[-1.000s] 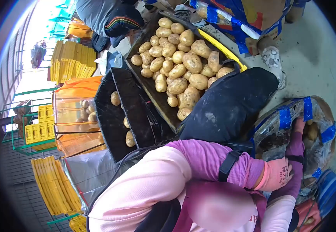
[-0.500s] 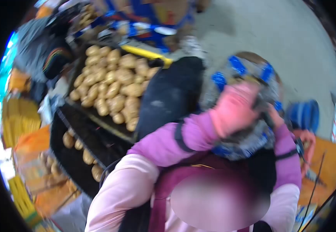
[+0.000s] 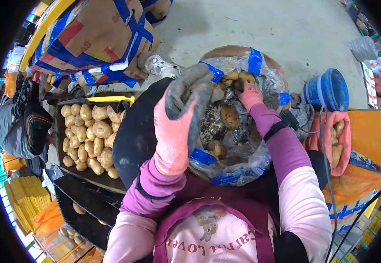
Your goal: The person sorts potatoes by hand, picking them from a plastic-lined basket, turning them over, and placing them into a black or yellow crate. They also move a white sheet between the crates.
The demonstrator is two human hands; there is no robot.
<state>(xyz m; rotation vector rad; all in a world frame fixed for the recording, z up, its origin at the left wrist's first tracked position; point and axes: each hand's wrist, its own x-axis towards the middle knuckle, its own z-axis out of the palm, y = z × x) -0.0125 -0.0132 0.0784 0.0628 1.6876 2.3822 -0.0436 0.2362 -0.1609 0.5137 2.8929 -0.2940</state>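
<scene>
My left hand (image 3: 184, 107), in a pink glove with a dirty grey palm, is raised at the near left of a round, plastic-lined container (image 3: 260, 164). Its fingers are loosely bent, the thumb stands apart, and no object shows in it. Inside the container, my right hand (image 3: 249, 95), gloved the same way, reaches to the far side. Its fingers close on a brownish potato (image 3: 246, 78), partly covering it. A spotted potato (image 3: 230, 117) lies mid-container, and another potato (image 3: 217, 149) rests nearer me among crumpled film and debris.
A black crate of potatoes (image 3: 85, 138) stands left, beside a black bin (image 3: 78, 199). Right of the container are a blue bucket (image 3: 328, 90) and a pink sack of potatoes (image 3: 343, 144). A taped cardboard box (image 3: 98, 33) stands far left. Another person (image 3: 19, 125) is at left.
My hands were together over the container, blurred. Now the left is lifted apart to the left, while the right reaches down among the potatoes. The view has shifted too.
</scene>
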